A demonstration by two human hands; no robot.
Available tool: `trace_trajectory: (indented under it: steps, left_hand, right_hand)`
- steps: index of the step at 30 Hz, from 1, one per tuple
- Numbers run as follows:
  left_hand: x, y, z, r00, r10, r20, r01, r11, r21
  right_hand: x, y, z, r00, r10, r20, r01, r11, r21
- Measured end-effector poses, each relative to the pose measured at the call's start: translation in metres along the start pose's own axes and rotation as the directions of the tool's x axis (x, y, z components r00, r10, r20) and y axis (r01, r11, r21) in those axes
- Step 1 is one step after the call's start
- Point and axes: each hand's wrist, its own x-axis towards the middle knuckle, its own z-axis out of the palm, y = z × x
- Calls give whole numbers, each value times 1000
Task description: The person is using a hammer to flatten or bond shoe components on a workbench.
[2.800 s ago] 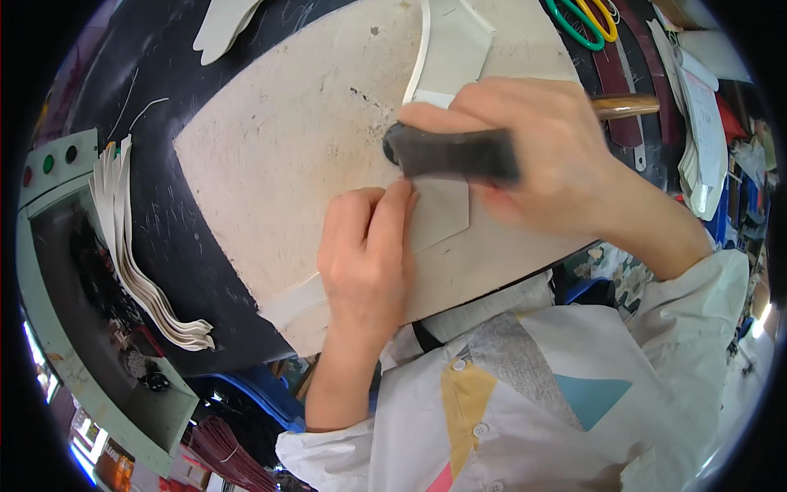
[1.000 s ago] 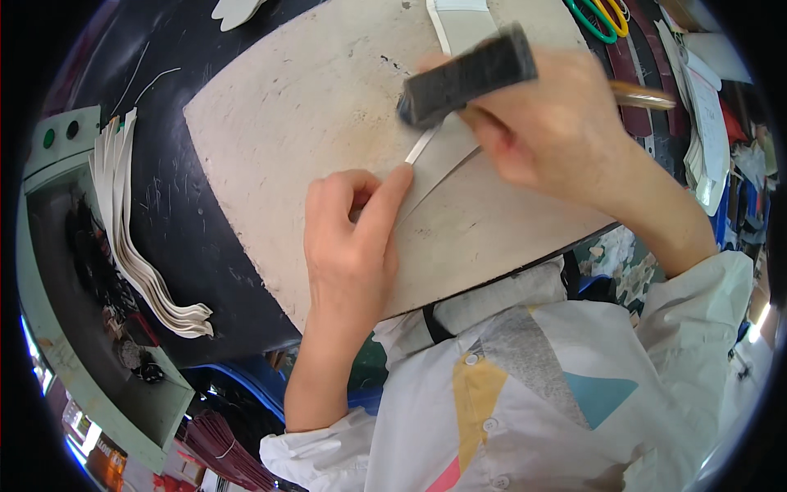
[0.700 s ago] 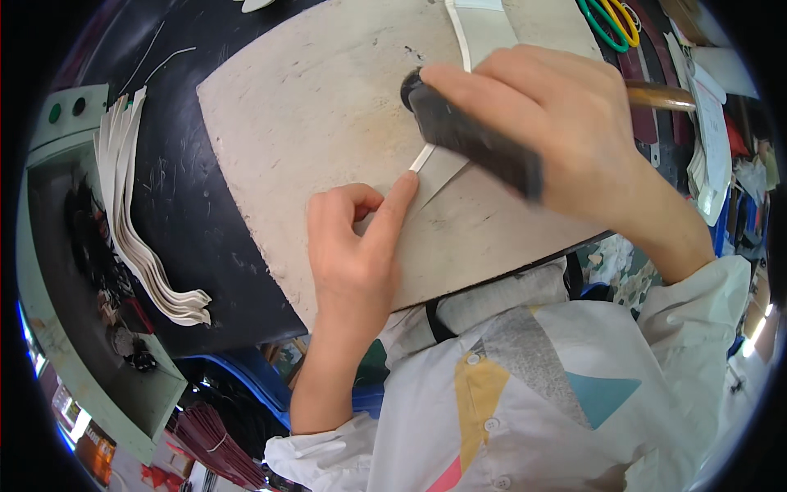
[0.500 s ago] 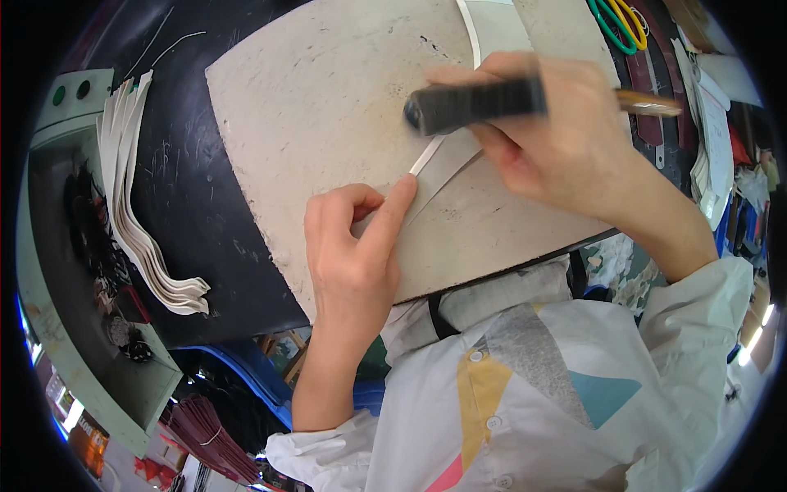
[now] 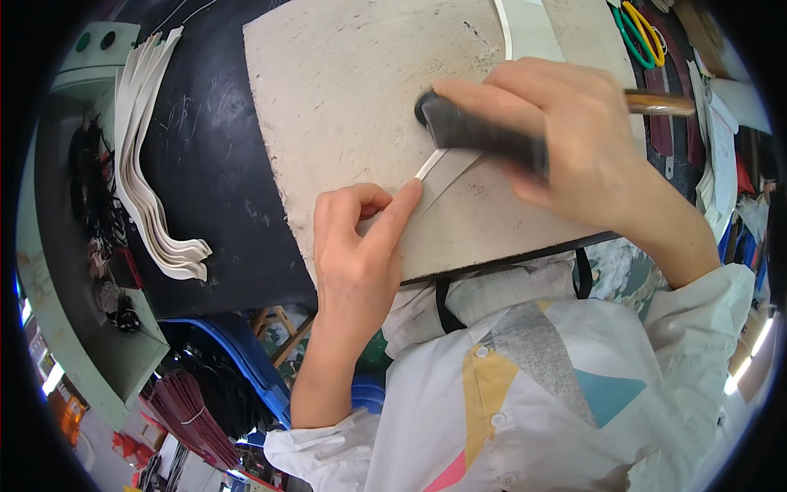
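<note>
My right hand (image 5: 586, 148) is closed around a hammer (image 5: 484, 131) with a dark, blunt-ended head. Its wooden handle sticks out to the right behind my fingers, and motion blurs the head a little. Just under the head runs a thin white strip (image 5: 433, 164) with a narrow folded-looking edge; its middle is hidden by the hammer and my hand. My left hand (image 5: 361, 238) presses the strip's near end with the thumb, its other fingers curled beside it. Both work on a pale, worn board (image 5: 361, 98).
A bundle of white strips (image 5: 139, 180) lies on the black tabletop (image 5: 217, 139) at the left, beside a pale green tray (image 5: 131, 369) with dark odds and ends. Green and yellow scissor-like handles (image 5: 639, 37) lie far right. Below the table edge are a blue bin (image 5: 254, 361) and tied maroon strips (image 5: 193, 418).
The hammer head has tilted, its blunt end still over the strip. My left hand keeps its place on the strip. The whole view has shifted slightly.
</note>
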Motion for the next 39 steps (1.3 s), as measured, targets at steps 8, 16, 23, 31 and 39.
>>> trace_trajectory:
  steps: [8, 16, 23, 31, 39]
  left_hand:
    - [-17, 3, -7, 999, -30, -28, 31, 999, 26]
    - [-31, 2, -16, 999, -35, -39, 38, 997, 64]
    - [-39, 4, -24, 998, -69, -13, 70, 994, 89]
    - [-47, -1, -28, 1000, -28, -12, 29, 998, 53]
    - [-79, 34, -5, 999, 43, -10, -32, 862, 506]
  right_hand:
    - [3, -14, -1, 998, -15, 67, 10, 997, 79]
    - [7, -28, 2, 993, -107, 45, 105, 993, 43]
    - [16, -37, 6, 991, -122, 62, 115, 989, 93]
    - [23, -44, 2, 984, -144, 106, 121, 972, 200]
    - [29, -51, 5, 986, -161, 53, 157, 985, 77]
